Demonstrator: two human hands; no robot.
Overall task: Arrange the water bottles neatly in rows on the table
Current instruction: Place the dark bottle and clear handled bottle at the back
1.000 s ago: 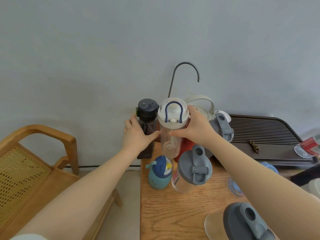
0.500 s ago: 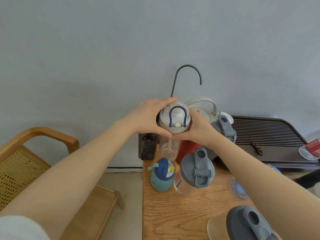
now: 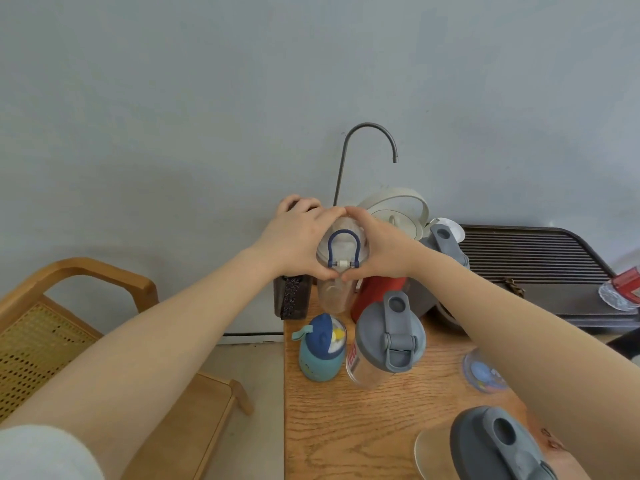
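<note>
A clear bottle (image 3: pixel 333 296) with a white lid and blue loop handle stands near the table's far left corner. My left hand (image 3: pixel 298 237) and my right hand (image 3: pixel 381 244) both wrap around its lid from either side. A dark brown bottle (image 3: pixel 292 299) stands just left of it, its cap hidden under my left hand. A red bottle (image 3: pixel 375 296) is right behind. Closer to me stand a small teal and blue kids' bottle (image 3: pixel 320 349) and a clear bottle with a grey flip lid (image 3: pixel 386 339). Another grey-lidded bottle (image 3: pixel 498 445) is at the bottom right.
The wooden table (image 3: pixel 346 427) ends at its left edge beside a wooden cane chair (image 3: pixel 69 323). A white kettle (image 3: pixel 398 209), a curved metal spout (image 3: pixel 367 147) and a grey-lidded bottle (image 3: pixel 446 244) crowd the back. A dark slatted tray (image 3: pixel 530 258) lies at right.
My left hand has left the dark brown bottle's side and risen onto the clear bottle's lid. Both hands now ring that lid.
</note>
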